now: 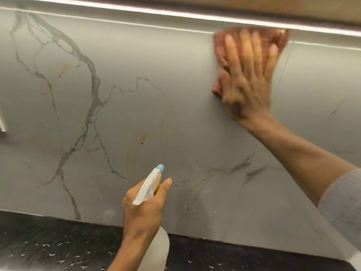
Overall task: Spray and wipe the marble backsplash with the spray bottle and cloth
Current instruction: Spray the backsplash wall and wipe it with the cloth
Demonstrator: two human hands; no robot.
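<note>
Grey marble backsplash with dark veins fills the view, above a black speckled counter and below a bright light strip. The right hand, blurred, presses a pink cloth flat against the upper right of the wall, fingers straight and spread. The left hand grips a white spray bottle round its neck, blue nozzle aimed at the wall. Spray droplets bead low in the middle, unwiped. Brown stains show in the middle and upper left, so the job looks partly done, with most of the wall left to wipe. No label or writing can be read on the bottle.
</note>
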